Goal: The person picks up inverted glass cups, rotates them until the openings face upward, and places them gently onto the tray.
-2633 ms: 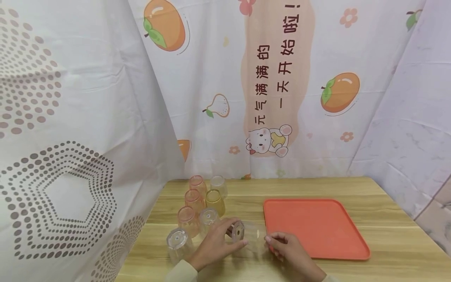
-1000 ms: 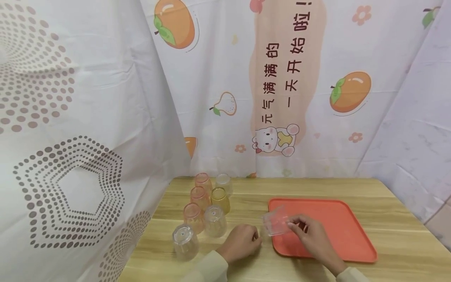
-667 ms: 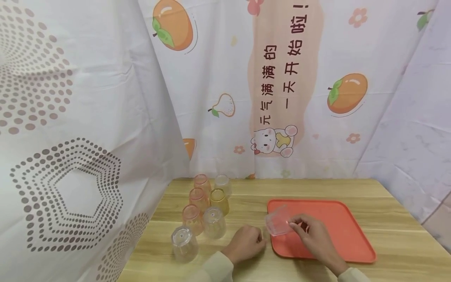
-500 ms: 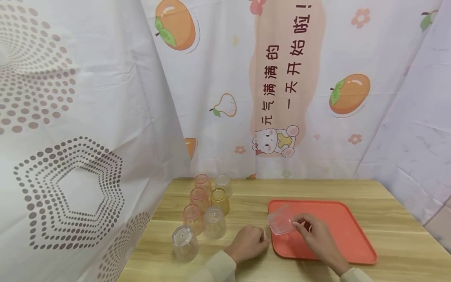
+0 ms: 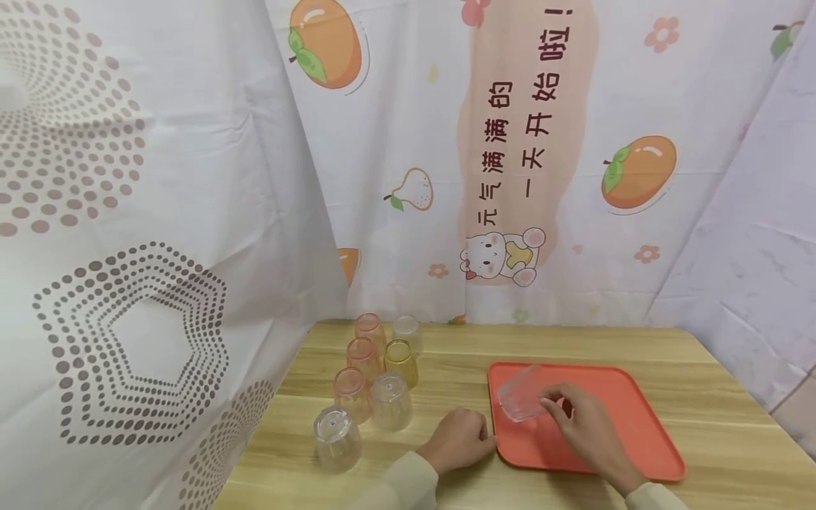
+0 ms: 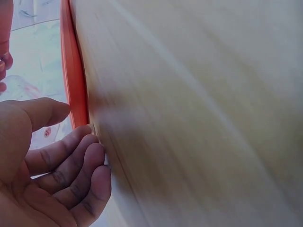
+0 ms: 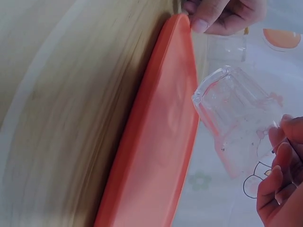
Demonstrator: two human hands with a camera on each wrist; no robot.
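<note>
My right hand pinches a clear cup at its rim side, between thumb and fingers. The cup is tilted and hangs above the left part of a red tray; the right wrist view shows it apart from the tray surface. My left hand rests on the table at the tray's near left corner. In the left wrist view its fingers are loosely curled, with nothing held, close to the tray's edge.
Upside-down cups stand in a group at left: several pink ones, including a near pink cup, a yellow cup, and clear cups, including the nearest clear cup. A printed curtain hangs behind the wooden table.
Earlier both hands were at the clear cup lying on the table. The left hand has let go and moved right to the tray's corner; the right hand has lifted the cup over the tray.
</note>
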